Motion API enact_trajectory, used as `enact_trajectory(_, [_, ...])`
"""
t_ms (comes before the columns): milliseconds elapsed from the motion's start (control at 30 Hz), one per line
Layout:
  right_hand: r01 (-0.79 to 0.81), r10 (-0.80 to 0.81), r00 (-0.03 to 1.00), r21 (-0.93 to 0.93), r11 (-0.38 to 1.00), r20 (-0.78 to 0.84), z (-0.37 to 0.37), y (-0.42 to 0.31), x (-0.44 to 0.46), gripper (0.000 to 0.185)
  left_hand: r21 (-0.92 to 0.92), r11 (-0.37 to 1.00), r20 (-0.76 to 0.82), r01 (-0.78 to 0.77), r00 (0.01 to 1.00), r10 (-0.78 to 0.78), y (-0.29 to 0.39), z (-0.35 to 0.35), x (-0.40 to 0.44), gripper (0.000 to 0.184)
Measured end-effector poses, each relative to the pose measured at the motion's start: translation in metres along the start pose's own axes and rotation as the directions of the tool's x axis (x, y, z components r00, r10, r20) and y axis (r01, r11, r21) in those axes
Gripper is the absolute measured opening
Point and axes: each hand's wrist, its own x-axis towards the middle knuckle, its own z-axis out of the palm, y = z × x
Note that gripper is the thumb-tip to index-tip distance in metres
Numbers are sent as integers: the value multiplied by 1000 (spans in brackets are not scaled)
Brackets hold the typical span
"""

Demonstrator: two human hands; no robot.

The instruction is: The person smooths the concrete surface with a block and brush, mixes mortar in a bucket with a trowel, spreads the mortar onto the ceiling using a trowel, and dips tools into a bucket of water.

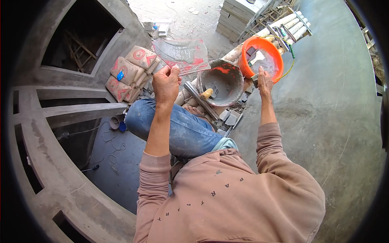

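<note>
My left hand pinches the near edge of a clear, red-smeared plastic sheet, which is held up beside a dark bucket. At the near rim of an orange bucket, my right hand has its fingers closed on a tool with a pale blade; its full shape is partly hidden. Greyish-white liquid shows inside the orange bucket. The dark bucket stands between my hands, holding grey material and a trowel with a yellowish handle.
Stacked cement bags lie at the left near a window opening. Bamboo poles run behind the buckets. A smooth grey wall rises at the right. Below the concrete frame at the lower left is a floor with a cable.
</note>
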Motion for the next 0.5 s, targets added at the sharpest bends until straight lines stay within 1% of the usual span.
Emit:
enact_trajectory(67, [110,-125,990,-188,976,-71,3,6,11,35,-6,1000,5,-4,1000,4,-2,-1,1,31])
enact_trajectory(100, [112,-120,992,-174,978,-40,-2,3,23,36,-9,1000,7,-6,1000,6,-4,-1,2,30])
enact_trajectory(133, [305,-317,942,-113,946,-109,-11,-5,31,43,-12,1000,9,-8,1000,8,-4,-1,3,30])
enact_trajectory(200, [420,-420,907,122,900,-27,-40,-27,45,59,-24,1000,-3,0,1000,0,-2,-2,3,29])
enact_trajectory(233, [306,-358,922,289,907,146,-79,-66,35,66,-28,1000,-4,6,1000,-6,-1,-2,3,29])
enact_trajectory(267, [297,-371,913,347,890,169,-112,-97,28,55,-30,999,-7,14,1000,-14,-1,-2,3,29])
enact_trajectory(300, [396,-491,834,344,851,253,-156,-127,17,46,-31,999,-10,22,1000,-23,-1,-2,4,28])
enact_trajectory(333, [492,-615,757,427,758,220,-190,-158,-6,38,-31,999,-12,32,999,-32,-1,-2,5,28])
enact_trajectory(400, [598,-735,675,534,597,65,-249,-193,-26,43,-48,999,-5,22,1000,-22,3,-2,2,28])
enact_trajectory(467, [582,-745,657,704,408,-112,-284,-211,-56,50,-74,997,-9,34,999,-35,11,0,0,27])
enact_trajectory(500, [513,-740,655,809,289,-151,-284,-204,-57,50,-88,996,-14,35,999,-37,14,1,-1,28])
